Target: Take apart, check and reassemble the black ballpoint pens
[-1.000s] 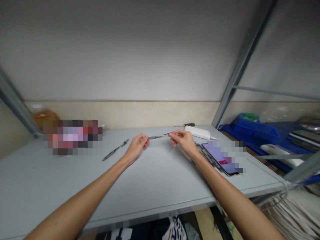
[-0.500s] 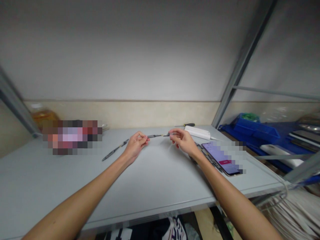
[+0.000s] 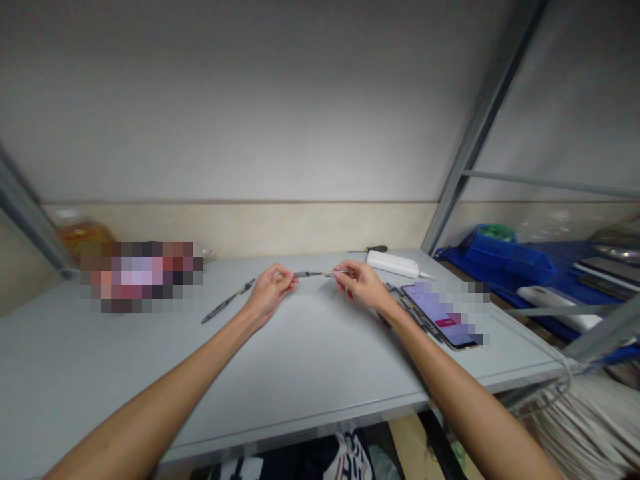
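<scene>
The pale grey flat-topped work table fills the view, with a grey metal shelving upright rising at 2 o'clock and blue plastic storage bins beyond it at 3 o'clock. The left hand and right hand are held a little apart above the far middle of the table. Each is pinched closed on one end of a slender grey rod-like tool, which spans the gap between them level and clear of the surface. At 4 o'clock of the right hand lies a flat dark smartphone with a lit purple screen. A white oblong plastic device lies at 1 o'clock, with a small black-handled screwdriver just behind it. A second dark pen-shaped tool rests at 8 o'clock of the left hand. In my judgement the work goes best with both pinches light and close to the tool's joint, any pull or twist along its axis, and the wrists low. No brand, label or writing is legible: the phone screen is partly obscured and its pink band is too small to read.
</scene>
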Motion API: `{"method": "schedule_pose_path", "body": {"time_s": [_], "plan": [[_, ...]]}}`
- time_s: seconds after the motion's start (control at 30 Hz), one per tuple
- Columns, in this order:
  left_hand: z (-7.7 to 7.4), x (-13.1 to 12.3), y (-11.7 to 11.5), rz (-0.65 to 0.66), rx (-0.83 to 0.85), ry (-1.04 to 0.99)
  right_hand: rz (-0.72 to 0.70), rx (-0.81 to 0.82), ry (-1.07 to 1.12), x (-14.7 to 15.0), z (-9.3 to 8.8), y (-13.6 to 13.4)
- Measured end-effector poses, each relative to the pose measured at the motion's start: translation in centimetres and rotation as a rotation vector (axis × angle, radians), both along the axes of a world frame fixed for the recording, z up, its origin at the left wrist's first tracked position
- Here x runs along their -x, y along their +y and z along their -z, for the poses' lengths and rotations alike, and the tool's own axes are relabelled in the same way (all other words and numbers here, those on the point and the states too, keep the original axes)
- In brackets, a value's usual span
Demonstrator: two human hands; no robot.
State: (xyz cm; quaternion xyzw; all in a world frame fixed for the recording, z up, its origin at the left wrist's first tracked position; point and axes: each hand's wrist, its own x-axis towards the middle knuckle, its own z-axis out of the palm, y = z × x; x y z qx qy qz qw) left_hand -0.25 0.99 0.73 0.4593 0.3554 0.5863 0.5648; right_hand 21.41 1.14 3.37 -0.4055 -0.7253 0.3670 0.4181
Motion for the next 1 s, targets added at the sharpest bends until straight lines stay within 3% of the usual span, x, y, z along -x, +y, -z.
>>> {"method": "schedule_pose_path", "body": {"time_s": [0.17,0.37,0.63,0.87,1.0], "plan": [[-0.07,-0.11,-0.09,0.005,-0.023,0.0,0.027,0.045,-0.155,-0.03,0.14,-0.05],[-0.29,-0.08,-0.02,-0.028,-0.002,0.006,0.018,-0.084,-0.054,-0.33,-0.05,0.02],[-0.4,-0.13,-0.15,-0.026,-0.009,0.015,0.035,-0.024,-0.212,-0.12,-0.21,-0.37],[-0.39,-0.02,0.05,-0.031,0.05,-0.012,0.061,-0.264,-0.172,-0.3,0.05,-0.06],[-0.31,0.04,-0.03,-0.011,0.048,0.006,0.064,-0.21,-0.212,-0.28,0.25,-0.05]]}}
